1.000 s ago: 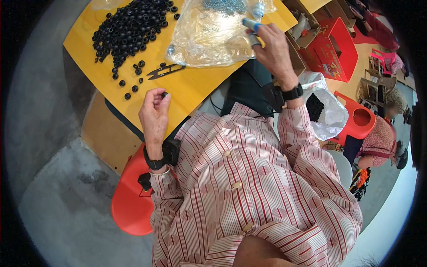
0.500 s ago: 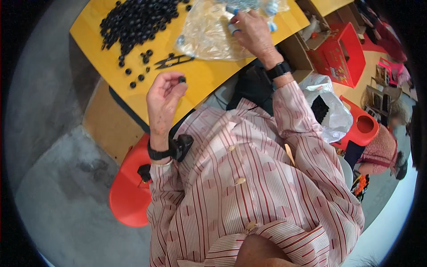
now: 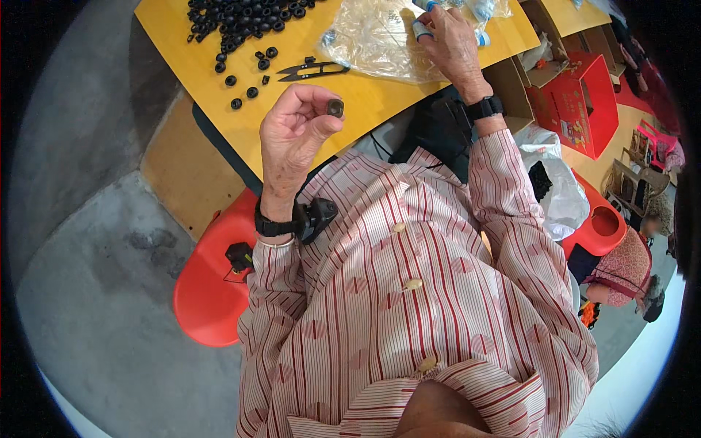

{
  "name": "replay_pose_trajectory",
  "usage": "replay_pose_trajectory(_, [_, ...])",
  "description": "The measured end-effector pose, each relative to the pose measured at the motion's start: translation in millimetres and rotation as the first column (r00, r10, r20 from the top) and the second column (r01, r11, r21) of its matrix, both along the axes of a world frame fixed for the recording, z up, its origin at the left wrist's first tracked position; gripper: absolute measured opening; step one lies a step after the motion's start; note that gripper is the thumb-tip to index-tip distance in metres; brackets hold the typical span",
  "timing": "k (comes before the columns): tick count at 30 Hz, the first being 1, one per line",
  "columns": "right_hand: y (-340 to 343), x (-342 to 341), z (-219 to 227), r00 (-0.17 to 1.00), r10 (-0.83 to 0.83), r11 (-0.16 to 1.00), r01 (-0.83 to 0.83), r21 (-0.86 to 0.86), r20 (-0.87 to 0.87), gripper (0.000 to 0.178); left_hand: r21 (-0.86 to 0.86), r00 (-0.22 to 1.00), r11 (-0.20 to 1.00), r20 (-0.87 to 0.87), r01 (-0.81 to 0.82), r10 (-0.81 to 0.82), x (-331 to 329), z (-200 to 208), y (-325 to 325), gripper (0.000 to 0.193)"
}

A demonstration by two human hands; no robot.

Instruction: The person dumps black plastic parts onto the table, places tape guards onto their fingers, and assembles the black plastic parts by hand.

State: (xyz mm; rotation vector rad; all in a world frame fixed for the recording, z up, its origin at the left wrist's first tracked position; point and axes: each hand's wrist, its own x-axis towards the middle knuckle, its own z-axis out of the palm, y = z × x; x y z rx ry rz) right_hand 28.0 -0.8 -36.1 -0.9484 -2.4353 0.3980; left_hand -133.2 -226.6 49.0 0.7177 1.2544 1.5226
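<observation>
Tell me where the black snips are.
In the head view, the black snips lie on the yellow table, left of centre, just beyond the left hand, between loose black pieces and the clear plastic bag.

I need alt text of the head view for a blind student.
A left hand pinches a small black piece at a yellow table; the right hand is over a clear plastic bag. Black snips and more black pieces lie nearby.

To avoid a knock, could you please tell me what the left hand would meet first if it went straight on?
The left hand would probably meet the slim black thread snips on the yellow table, though it may pass above them.
</observation>
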Motion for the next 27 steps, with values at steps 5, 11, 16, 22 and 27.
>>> replay_pose_trajectory(5, [-17.9,-1.2,43.0,0.986,0.001,1.000,-0.005,-0.023,-0.167,0.024,0.005,1.000,1.000,-0.018,-0.004,0.004,2.4,2.0,-1.9,0.030])
replay_pose_trajectory(11, [-50.3,9.4,90.2,0.902,0.151,0.907,-0.289,-0.306,-0.403,0.035,-0.041,0.788,0.999,-0.616,-0.027,-0.003,7.4,3.5,5.1,0.028])
replay_pose_trajectory(16, [-75.8,9.2,113.1,0.883,0.264,0.690,-0.454,-0.564,-0.388,0.030,0.043,0.511,0.999,-0.858,-0.016,0.045,10.1,5.6,9.9,0.031])
replay_pose_trajectory(22, [-77.0,4.7,107.6,0.836,0.499,0.795,-0.547,-0.261,-0.231,0.022,0.060,0.453,0.998,-0.891,0.037,0.036,12.3,7.6,12.0,0.035])
replay_pose_trajectory(27, [-76.4,4.8,109.6,0.829,0.522,0.777,-0.560,-0.288,-0.201,0.028,0.048,0.447,0.998,-0.894,0.033,0.028,12.1,8.5,10.9,0.035])
